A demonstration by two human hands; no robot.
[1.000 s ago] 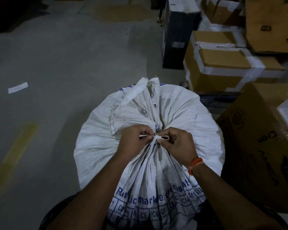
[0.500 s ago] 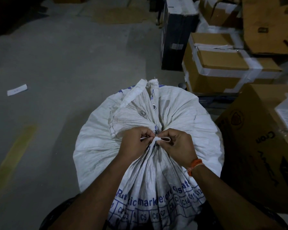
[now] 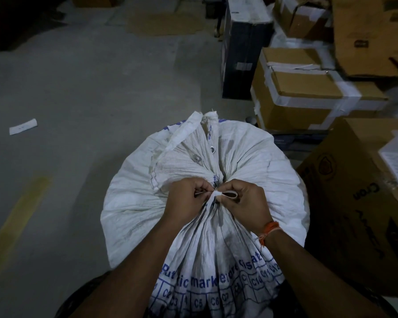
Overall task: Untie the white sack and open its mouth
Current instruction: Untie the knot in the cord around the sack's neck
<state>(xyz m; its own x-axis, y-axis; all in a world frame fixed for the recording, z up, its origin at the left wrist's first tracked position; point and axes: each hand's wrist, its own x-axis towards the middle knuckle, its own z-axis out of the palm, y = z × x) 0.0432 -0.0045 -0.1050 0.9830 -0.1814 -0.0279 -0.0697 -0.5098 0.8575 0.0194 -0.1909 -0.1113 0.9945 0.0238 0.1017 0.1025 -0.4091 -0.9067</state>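
From where I watch, the big white woven plastic sack (image 3: 251, 161) with blue printing sits dead centre on the grey concrete floor (image 3: 83, 92), its neck gathered tight at the middle. Starting at nine o'clock of the knot, my left hand (image 3: 185, 198) is curled closed, thumb and forefinger pinching one end of the flat white tie strip (image 3: 225, 194); I cannot tell how much of the strip it has. Just past the knot at three o'clock, my right hand (image 3: 245, 204) pinches the strip's small open loop, an orange thread band (image 3: 269, 228) on its wrist. The mouth is not yet open. My worry is that tugging both ends outward at once cinches the knot harder rather than freeing it. The strip looks slick and thin, so a pinch could slip, or the strip could snap. If the neck suddenly lets go, the full sack may slump toward two o'clock against the brown taped cardboard boxes (image 3: 308, 92) or spill.
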